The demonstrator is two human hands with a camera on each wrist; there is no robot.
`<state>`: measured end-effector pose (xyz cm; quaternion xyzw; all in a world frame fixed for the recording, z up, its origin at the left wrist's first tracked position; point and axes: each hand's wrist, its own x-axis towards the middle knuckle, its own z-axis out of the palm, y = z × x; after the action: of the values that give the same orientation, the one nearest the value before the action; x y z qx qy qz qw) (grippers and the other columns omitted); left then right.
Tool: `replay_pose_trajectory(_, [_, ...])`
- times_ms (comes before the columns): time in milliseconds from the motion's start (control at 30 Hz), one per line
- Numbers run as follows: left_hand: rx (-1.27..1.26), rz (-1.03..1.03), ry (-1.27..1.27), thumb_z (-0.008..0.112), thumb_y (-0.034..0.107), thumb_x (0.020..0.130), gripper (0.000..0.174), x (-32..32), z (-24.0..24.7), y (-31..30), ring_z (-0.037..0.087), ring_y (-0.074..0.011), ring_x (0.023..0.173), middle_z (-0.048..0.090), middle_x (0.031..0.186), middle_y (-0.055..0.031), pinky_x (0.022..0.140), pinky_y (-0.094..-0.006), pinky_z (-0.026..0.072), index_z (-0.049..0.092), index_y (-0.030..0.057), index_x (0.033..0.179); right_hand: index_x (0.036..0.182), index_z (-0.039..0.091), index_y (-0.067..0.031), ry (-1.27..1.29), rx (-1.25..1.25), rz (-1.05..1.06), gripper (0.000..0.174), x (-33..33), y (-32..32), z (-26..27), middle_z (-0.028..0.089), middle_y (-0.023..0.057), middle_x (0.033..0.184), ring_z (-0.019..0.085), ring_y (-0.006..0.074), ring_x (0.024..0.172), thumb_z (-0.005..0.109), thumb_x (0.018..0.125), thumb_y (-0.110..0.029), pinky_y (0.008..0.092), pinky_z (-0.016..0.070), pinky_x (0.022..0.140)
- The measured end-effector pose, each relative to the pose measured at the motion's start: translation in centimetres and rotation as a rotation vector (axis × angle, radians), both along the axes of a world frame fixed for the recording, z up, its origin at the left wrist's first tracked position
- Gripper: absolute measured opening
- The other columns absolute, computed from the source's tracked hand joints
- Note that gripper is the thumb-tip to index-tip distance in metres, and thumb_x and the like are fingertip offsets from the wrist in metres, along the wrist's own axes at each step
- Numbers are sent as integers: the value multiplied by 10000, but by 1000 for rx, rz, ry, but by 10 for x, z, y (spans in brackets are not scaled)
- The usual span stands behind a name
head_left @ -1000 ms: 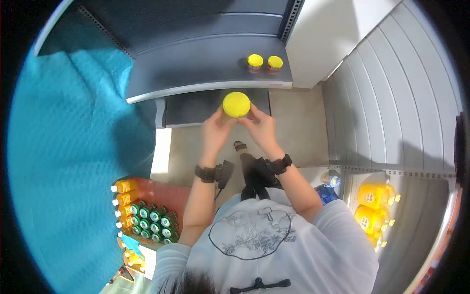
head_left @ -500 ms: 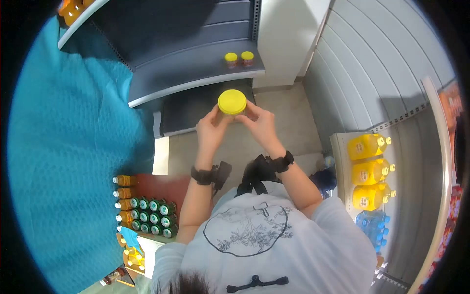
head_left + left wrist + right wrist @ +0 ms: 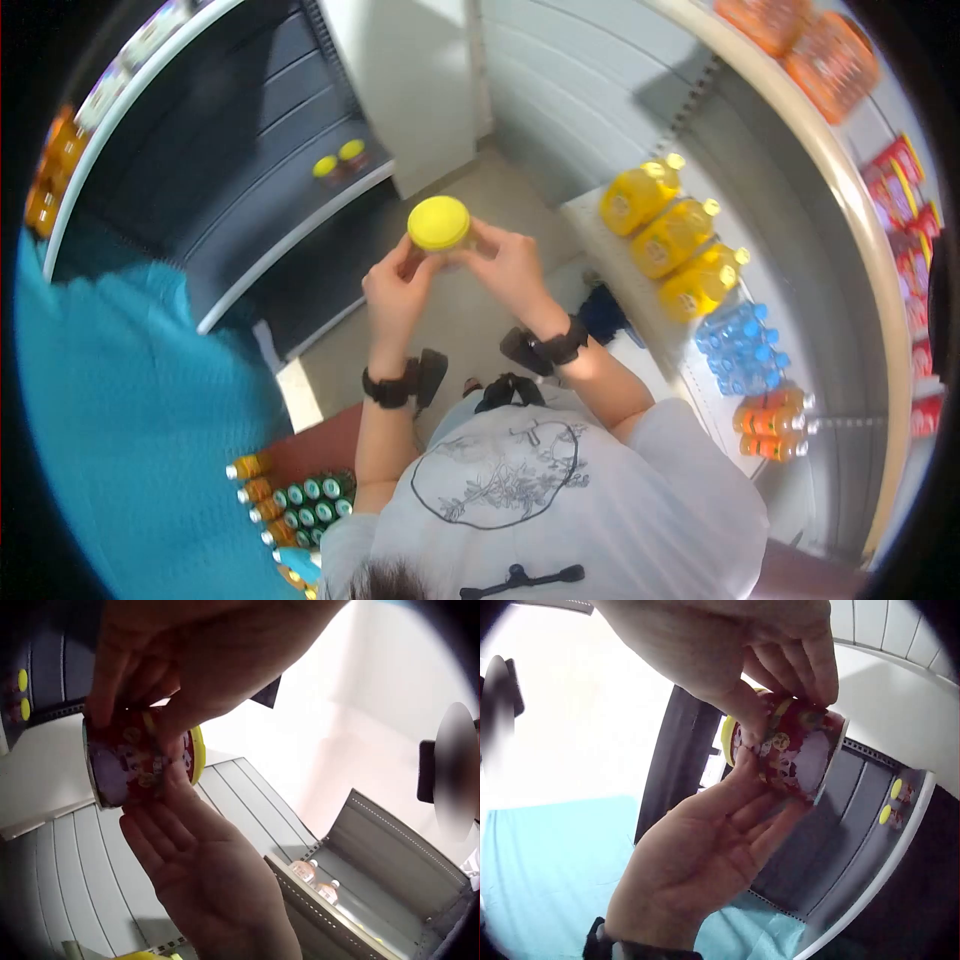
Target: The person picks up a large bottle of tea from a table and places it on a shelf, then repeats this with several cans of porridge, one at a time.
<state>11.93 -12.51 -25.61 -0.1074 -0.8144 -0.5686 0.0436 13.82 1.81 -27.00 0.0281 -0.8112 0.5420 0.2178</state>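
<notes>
A round canister with a yellow lid [image 3: 438, 223] is held between both hands in front of the body. My left hand [image 3: 398, 285] grips its left side and my right hand [image 3: 508, 265] its right side, thumbs close together. The left wrist view shows the canister's red, printed side [image 3: 124, 761] tilted sideways, the left hand [image 3: 217, 660] above and the right hand [image 3: 217, 877] below. From the right wrist, the same red canister [image 3: 802, 754] appears between the right hand [image 3: 735, 645] and the left hand [image 3: 697, 855].
Two yellow-lidded jars [image 3: 352, 152] stand on a dark shelf [image 3: 300, 215]. At the right, a shelf holds yellow bottles [image 3: 672, 238], blue bottles [image 3: 742, 350] and orange bottles [image 3: 772, 432]. Green-topped cans [image 3: 312, 490] are at lower left beside a blue cloth [image 3: 130, 400].
The head view has swung rightward, so the dark shelf sits further left and more of the right-hand bottle shelf shows. Both hands still hold the canister, now slightly further left in view.
</notes>
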Motion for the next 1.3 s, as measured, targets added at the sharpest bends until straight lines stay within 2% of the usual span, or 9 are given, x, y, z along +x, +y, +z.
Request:
replay_pose_trajectory(267, [-45, -410, 265, 624, 40, 714, 356, 22, 88, 101, 603, -109, 797, 637, 877, -143, 692, -238, 450, 556, -1, 1061, 1098, 533, -60, 154, 225, -367, 467, 84, 98, 92, 575, 165, 686, 570, 308, 626, 650, 704, -282, 337, 449, 569])
replay_pose_trajectory(367, [42, -565, 281, 627, 35, 709, 358, 33, 128, 138, 588, -101, 806, 643, 844, -129, 747, -247, 446, 553, -25, 1054, 1076, 546, -68, 25, 317, -534, 446, 122, 119, 149, 579, 154, 702, 569, 304, 630, 649, 704, -290, 338, 442, 558])
replay_pose_trajectory(400, [53, -607, 297, 629, 38, 708, 354, 38, 142, 149, 589, -102, 799, 642, 833, -122, 744, -246, 448, 556, -28, 1048, 1028, 562, -66, 212, 315, -543, 395, 128, 128, 154, 583, 139, 718, 568, 303, 635, 648, 708, -281, 336, 437, 555])
replay_pose_trajectory(500, [90, -730, 334, 636, 44, 705, 341, 63, 183, 177, 591, -107, 785, 642, 808, -110, 733, -244, 456, 564, -37, 1029, 984, 566, -53, 248, 384, -656, 356, 164, 144, 187, 585, 135, 731, 568, 300, 636, 646, 713, -270, 330, 438, 566])
replay_pose_trajectory(633, [193, -957, 422, 629, 92, 727, 286, 83, 219, 218, 594, -94, 721, 639, 753, -114, 642, -229, 468, 583, -49, 972, 908, 591, -41, 318, 201, -723, 303, 206, 160, 224, 573, 118, 677, 577, 254, 606, 673, 693, -238, 305, 428, 557])
replay_pose_trajectory(733, [263, -1141, 504, 612, 149, 747, 252, 106, 249, 251, 582, -78, 622, 633, 684, -110, 548, -225, 449, 603, -50, 901, 791, 616, -32, 376, 445, -1008, 218, 235, 179, 242, 574, 90, 620, 554, 163, 551, 677, 689, -215, 282, 426, 521])
replay_pose_trajectory(900, [298, -1232, 650, 626, 207, 735, 271, 144, 270, 310, 567, -111, 560, 621, 656, -114, 531, -245, 438, 623, -50, 823, 752, 630, -1, 470, 420, -1110, 286, 286, 220, 264, 599, 104, 602, 568, 132, 534, 687, 656, -264, 257, 452, 534])
replay_pose_trajectory(1033, [302, -1367, 594, 632, 254, 733, 301, 172, 275, 353, 570, -144, 548, 608, 627, -122, 521, -269, 431, 632, -45, 771, 932, 589, 70, 200, 402, -1174, 316, 324, 235, 282, 640, 101, 810, 589, 102, 760, 663, 737, -167, 212, 461, 693])
replay_pose_trajectory(1300, [103, -1325, 445, 652, 275, 721, 323, 210, 269, 411, 526, -140, 495, 581, 573, -117, 484, -292, 415, 616, -43, 674, 892, 602, 81, 66, 369, -1204, 383, 362, 295, 275, 631, 126, 747, 599, 145, 629, 665, 703, -247, 253, 484, 572])
